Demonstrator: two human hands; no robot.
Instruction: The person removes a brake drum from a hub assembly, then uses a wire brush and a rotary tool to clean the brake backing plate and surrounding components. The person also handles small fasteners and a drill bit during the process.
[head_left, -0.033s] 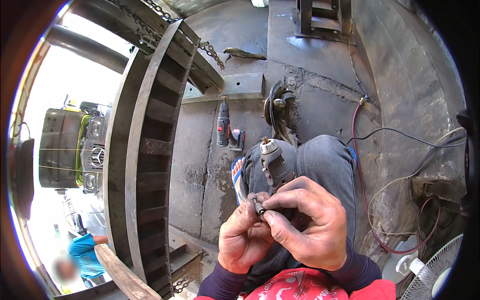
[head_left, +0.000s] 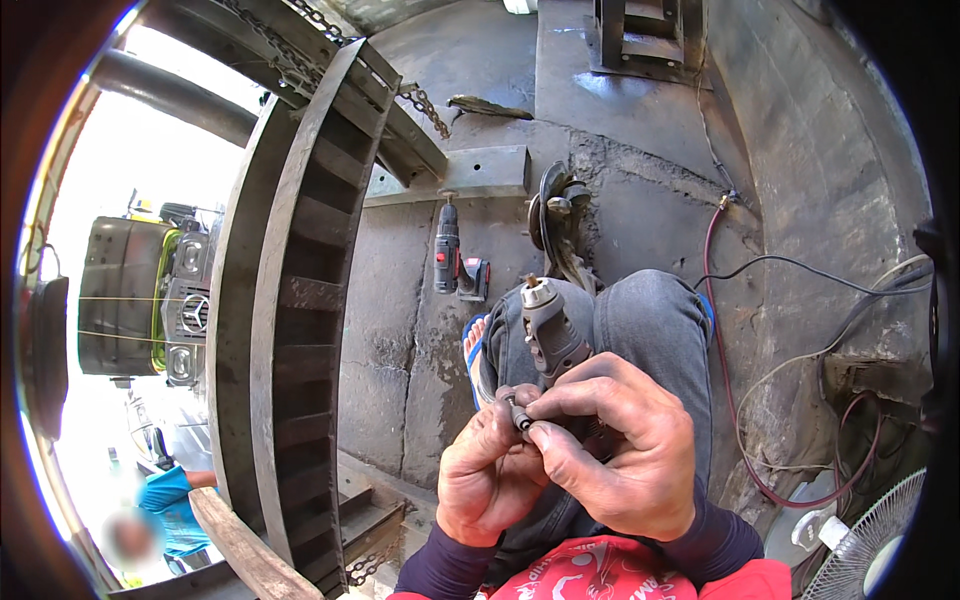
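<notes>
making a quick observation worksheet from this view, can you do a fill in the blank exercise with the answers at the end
1. The left hand and right hand are ____ touching the small cylindrical part, not just one of them.
2. The grey power tool has its brass-coloured tip pointing ____ from the person, not toward them.
3. In the picture, the cordless drill lies to the ____ of the grey power tool.
4. The thick hose at the right is ____ in colour.

Missing words: both; away; left; red.
</notes>
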